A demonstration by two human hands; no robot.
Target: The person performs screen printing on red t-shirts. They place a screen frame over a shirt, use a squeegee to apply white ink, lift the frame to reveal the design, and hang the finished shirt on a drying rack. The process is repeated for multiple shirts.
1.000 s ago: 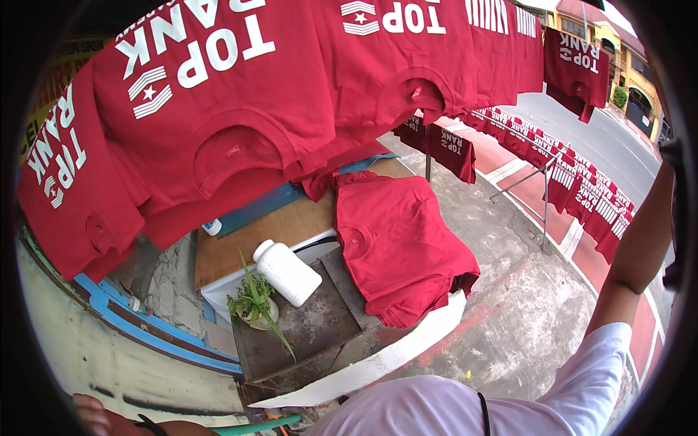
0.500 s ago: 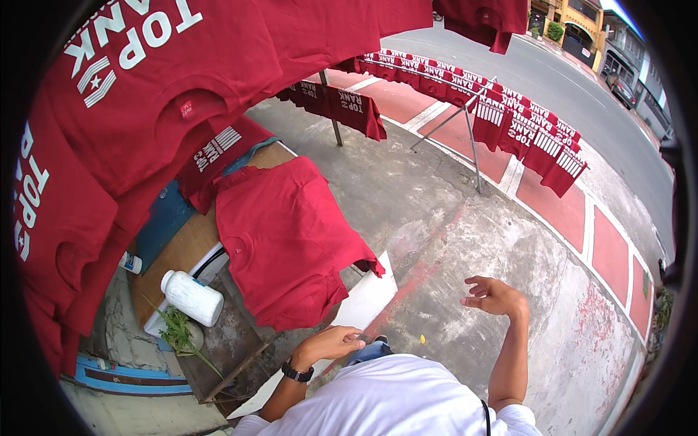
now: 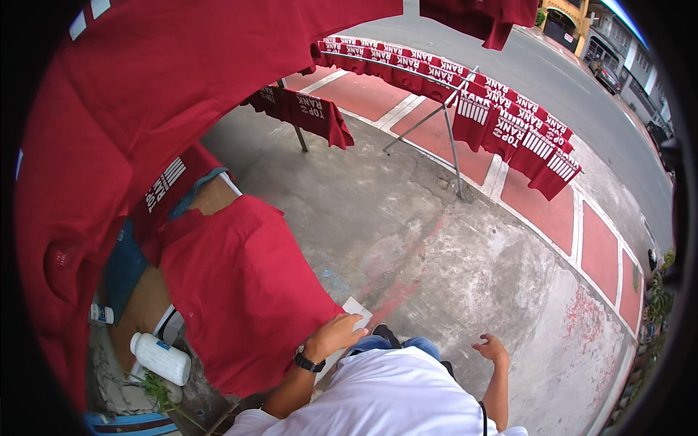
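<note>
A plain red T-shirt (image 3: 243,291) lies spread over a low table, its near right corner beside my left hand (image 3: 334,338). That hand, with a dark watch on its wrist, overlaps the shirt's edge and a white board (image 3: 355,311); its fingers are stretched out, and I see no cloth gripped in them. Out over the concrete at my right side, my right hand (image 3: 492,349) is empty, fingers loosely bent and apart.
Red printed shirts (image 3: 182,80) hang close at upper left. More red shirts (image 3: 502,123) hang on a metal rack (image 3: 452,138) beside the street. A white plastic bottle (image 3: 161,358) and a green plant (image 3: 156,389) are at the table's near left.
The view has shifted, and the shirt on the table appears lower and further left. My left hand now overlaps the shirt's edge. My right hand has dropped closer to my body.
</note>
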